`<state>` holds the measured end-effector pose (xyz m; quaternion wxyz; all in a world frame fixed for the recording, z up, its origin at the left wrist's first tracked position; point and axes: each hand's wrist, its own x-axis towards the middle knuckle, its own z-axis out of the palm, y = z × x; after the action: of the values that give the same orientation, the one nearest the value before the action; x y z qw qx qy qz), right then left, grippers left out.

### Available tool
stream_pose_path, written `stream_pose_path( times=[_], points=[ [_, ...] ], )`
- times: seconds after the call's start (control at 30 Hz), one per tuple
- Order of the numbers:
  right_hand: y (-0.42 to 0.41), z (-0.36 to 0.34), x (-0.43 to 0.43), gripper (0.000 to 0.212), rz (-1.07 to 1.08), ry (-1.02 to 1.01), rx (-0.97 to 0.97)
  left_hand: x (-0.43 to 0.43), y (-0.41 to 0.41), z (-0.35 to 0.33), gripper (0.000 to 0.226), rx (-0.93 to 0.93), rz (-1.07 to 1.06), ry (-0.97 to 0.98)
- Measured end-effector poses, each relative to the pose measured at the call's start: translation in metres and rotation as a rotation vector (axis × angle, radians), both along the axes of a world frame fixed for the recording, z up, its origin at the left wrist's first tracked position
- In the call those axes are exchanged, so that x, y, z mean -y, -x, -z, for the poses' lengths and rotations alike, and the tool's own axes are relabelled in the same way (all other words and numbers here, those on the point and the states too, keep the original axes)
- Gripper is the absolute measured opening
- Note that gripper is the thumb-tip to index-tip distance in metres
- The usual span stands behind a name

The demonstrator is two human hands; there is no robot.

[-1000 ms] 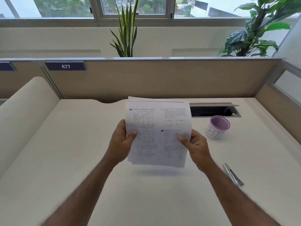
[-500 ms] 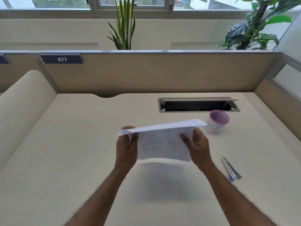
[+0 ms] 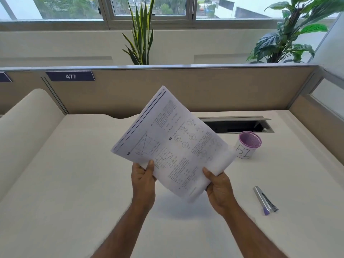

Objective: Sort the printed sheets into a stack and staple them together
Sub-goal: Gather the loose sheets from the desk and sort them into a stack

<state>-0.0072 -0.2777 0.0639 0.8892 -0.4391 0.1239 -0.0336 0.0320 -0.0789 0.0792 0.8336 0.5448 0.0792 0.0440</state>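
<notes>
Held tilted in mid-air at the frame's centre, the printed sheets [image 3: 173,144] are only pinched along their lower edge by the left hand [image 3: 143,179] and right hand [image 3: 219,189], so loose pages could slide askew before the stapler [image 3: 265,201], lower right, is reached.

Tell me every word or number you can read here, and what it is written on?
"477": white digits on the dark blue nameplate on the desk partition.
"BI": handwritten on the white label of the purple mesh pen cup.
Printed sheets, held in both hands: text, graphs and circle diagrams, too small and blurred to read.
</notes>
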Motion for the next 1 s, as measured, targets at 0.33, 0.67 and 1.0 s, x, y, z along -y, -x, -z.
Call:
stream_pose_path(
  times=[0.33,0.67,1.0],
  points=[
    [-0.007,-0.016,0.044,0.018,0.104,0.693,-0.013,-0.098,-0.032,-0.019,0.064,-0.046,0.356,-0.377],
    [-0.003,-0.012,0.029,0.022,-0.065,0.814,-0.014,-0.069,-0.03,0.033,0.07,-0.134,0.229,-0.66],
    [0.002,-0.054,0.04,0.026,-0.31,0.876,0.167,-0.062,-0.074,0.005,0.122,-0.193,0.67,-0.562]
  ],
)
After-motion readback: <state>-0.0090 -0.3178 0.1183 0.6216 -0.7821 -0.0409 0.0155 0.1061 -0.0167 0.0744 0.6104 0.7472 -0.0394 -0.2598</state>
